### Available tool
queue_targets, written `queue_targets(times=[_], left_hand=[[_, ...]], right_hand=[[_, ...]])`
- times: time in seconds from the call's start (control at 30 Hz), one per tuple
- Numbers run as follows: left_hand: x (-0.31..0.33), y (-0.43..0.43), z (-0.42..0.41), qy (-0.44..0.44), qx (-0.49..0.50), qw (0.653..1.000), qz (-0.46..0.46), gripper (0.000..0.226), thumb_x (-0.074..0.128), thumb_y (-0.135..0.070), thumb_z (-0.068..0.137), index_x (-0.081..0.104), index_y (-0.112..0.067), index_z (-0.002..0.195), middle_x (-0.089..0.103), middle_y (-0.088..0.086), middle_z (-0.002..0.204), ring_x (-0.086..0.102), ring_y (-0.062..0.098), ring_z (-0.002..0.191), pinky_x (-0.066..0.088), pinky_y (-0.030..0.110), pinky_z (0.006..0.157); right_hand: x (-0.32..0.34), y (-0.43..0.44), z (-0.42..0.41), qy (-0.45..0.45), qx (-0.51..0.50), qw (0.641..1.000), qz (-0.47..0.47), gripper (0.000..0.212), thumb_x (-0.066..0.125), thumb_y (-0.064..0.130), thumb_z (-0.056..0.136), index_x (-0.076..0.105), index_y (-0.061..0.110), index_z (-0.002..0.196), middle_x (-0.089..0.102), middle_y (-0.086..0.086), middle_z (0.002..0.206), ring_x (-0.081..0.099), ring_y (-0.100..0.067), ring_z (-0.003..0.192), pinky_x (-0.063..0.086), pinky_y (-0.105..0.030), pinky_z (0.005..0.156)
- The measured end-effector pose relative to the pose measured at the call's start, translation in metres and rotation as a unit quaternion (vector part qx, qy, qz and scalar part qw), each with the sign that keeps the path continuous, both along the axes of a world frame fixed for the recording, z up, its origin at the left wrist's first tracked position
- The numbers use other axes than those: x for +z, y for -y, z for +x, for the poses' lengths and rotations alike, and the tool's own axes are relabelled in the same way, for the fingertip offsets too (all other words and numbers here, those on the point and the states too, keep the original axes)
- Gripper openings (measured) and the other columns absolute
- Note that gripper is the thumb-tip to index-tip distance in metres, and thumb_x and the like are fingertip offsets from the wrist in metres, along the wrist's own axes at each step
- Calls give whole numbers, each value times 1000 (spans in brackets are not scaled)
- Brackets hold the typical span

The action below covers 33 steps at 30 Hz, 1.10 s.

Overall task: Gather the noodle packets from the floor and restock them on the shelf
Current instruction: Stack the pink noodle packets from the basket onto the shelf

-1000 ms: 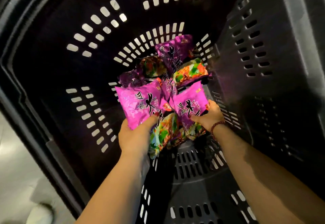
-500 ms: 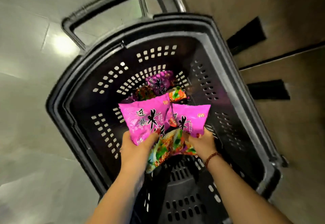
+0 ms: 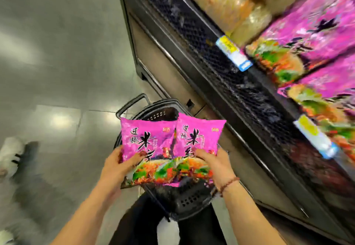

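Observation:
Two pink noodle packets are held up side by side above the black basket (image 3: 184, 198). My left hand (image 3: 120, 165) grips the left packet (image 3: 147, 143) at its lower edge, thumb on the front. My right hand (image 3: 215, 164), with a bead bracelet on the wrist, grips the right packet (image 3: 199, 139) the same way. The shelf (image 3: 221, 66) runs along the right, and matching pink packets (image 3: 311, 33) lie on it, blurred by motion.
Pale bagged goods (image 3: 226, 0) sit on the shelf beyond the pink packets. Blue and yellow price tags (image 3: 233, 52) hang on the shelf edge. Grey floor (image 3: 57, 52) spreads to the left, where another person's shoe (image 3: 13, 154) shows. My dark trousers are below the basket.
Both hands have lifted the two packets up out of the basket, and my view has swung up and right so the shelf now fills the right side.

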<state>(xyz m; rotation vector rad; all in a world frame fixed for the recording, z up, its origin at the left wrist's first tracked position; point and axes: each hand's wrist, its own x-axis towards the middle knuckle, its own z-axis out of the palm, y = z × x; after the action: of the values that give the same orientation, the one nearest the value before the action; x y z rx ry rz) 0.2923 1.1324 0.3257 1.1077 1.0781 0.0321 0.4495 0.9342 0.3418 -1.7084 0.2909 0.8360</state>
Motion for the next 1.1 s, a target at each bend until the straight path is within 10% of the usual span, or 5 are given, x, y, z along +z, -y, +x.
queue_targets(times=[0.27,0.6,0.73,0.93,1.1], left_hand=[[105,-5,26,122,-77,988,48,56,85,-23,65,60,-23,115,73,5,105,70,25,97,55,42,83],[188,48,139,309,-168,930,106,68,78,-6,77,45,-31,131,73,-17,103,68,0,90,55,17,71],[222,77,186,332,-260,901,97,104,95,-34,46,44,-34,137,69,0,120,67,21,108,55,40,87],[268,121,285,362,-278,877,148,98,93,-31,43,49,-43,129,68,-12,121,64,10,112,53,29,93],[296,160,375,380,-302,855,183,85,86,-4,68,44,-48,127,60,-16,124,61,-11,102,52,20,89]], right_hand=[[126,36,-13,81,-47,995,32,24,79,4,74,70,6,96,74,-15,93,68,-38,93,54,-53,88],[218,93,41,220,-132,964,74,28,79,1,73,67,12,97,75,-2,88,71,-13,83,57,-23,72],[251,124,79,263,-161,949,70,36,82,7,71,65,9,104,76,-2,88,72,-15,84,58,-31,82],[298,174,148,329,-201,918,95,35,74,-2,78,49,22,73,59,16,64,59,3,63,43,-4,50],[310,212,223,370,-211,903,63,24,80,10,74,65,12,93,73,0,83,69,-11,77,56,-30,78]])
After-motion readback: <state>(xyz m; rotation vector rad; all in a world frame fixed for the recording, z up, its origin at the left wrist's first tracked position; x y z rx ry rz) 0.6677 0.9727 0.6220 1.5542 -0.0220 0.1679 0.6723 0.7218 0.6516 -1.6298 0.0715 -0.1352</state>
